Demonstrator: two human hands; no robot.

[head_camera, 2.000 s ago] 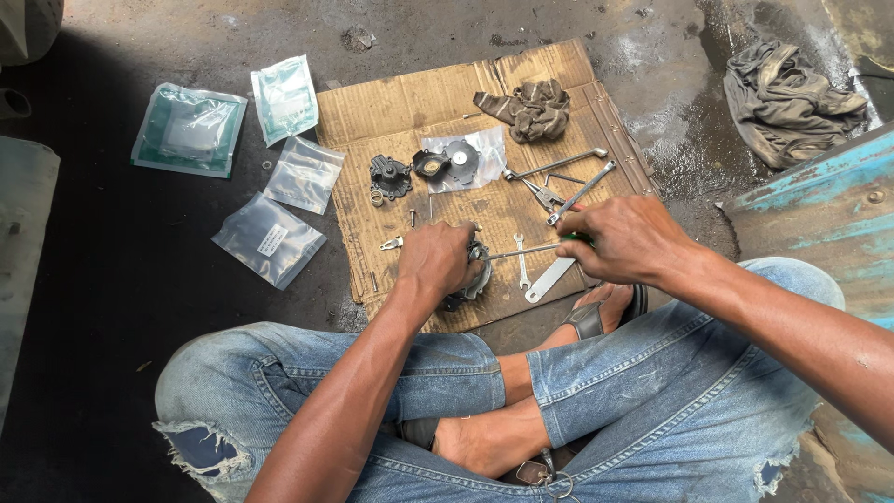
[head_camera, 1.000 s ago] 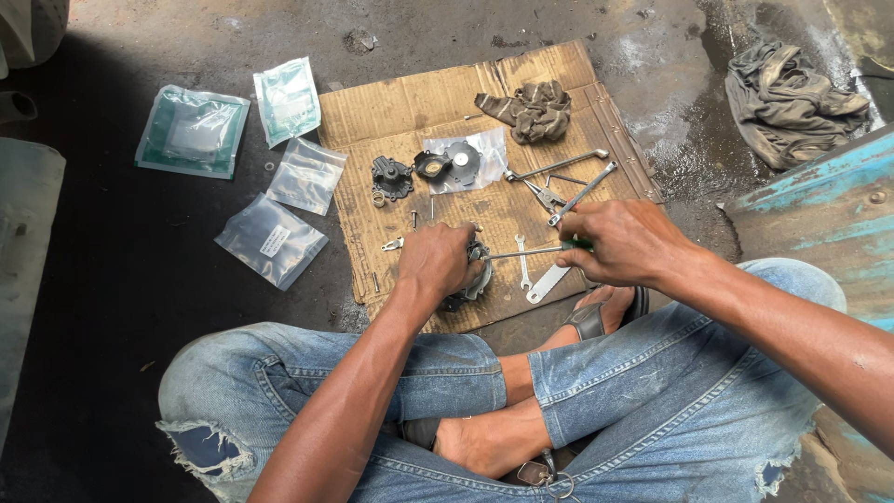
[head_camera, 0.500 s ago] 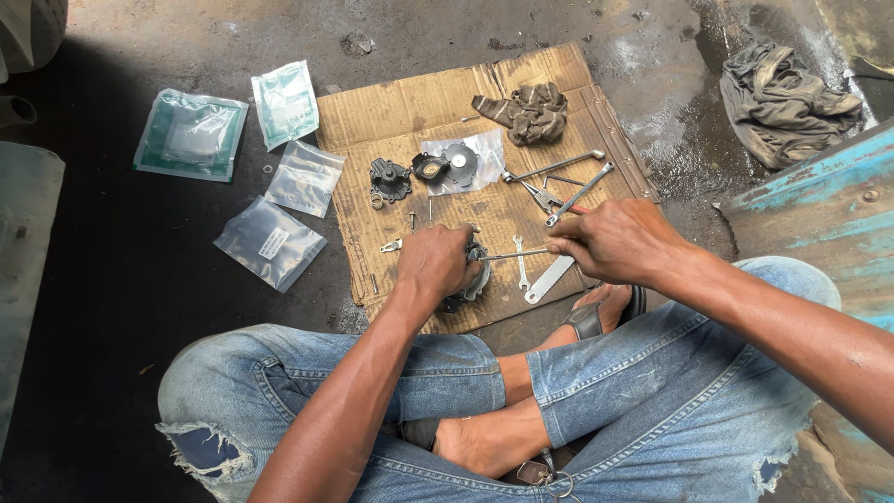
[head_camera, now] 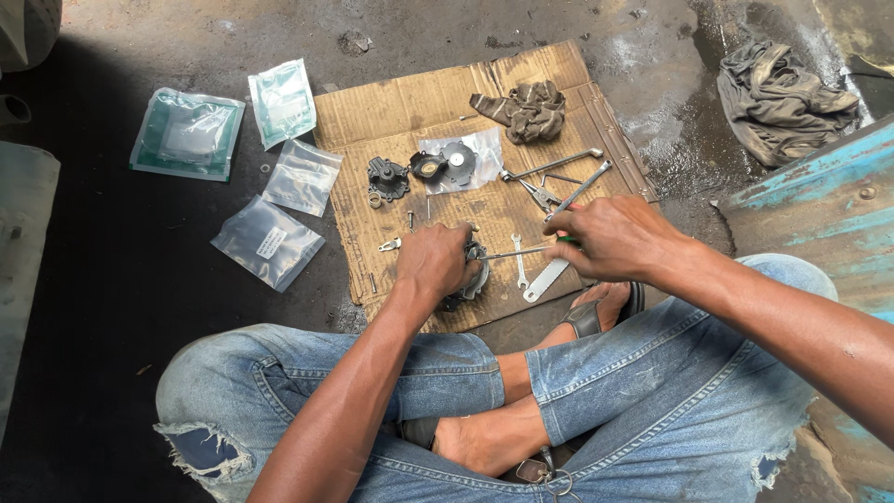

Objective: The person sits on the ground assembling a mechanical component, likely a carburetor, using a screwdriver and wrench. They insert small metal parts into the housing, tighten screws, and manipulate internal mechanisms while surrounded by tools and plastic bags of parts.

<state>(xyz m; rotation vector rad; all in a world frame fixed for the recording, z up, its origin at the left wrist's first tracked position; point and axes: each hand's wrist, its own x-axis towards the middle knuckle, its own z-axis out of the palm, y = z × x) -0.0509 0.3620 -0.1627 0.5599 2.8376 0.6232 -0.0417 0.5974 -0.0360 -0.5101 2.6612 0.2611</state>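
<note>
crossed legs in torn blue jeans (head_camera: 447, 373) are seen nearest, a foot in a sandal (head_camera: 596, 312) beside the cardboard sheet (head_camera: 410, 102). a grey metal part (head_camera: 473, 270) is gripped by the left hand (head_camera: 433, 261) at the sheet's near edge. a screwdriver (head_camera: 512, 252) is held in the closed right hand (head_camera: 610, 237), tip against the part. a small spanner (head_camera: 519, 261) and flat wrench (head_camera: 545, 279) lie just beside. further off: pliers (head_camera: 538, 194), dark parts (head_camera: 386, 177), a rag (head_camera: 531, 110), plastic packets (head_camera: 270, 240) on the floor at left.
</note>
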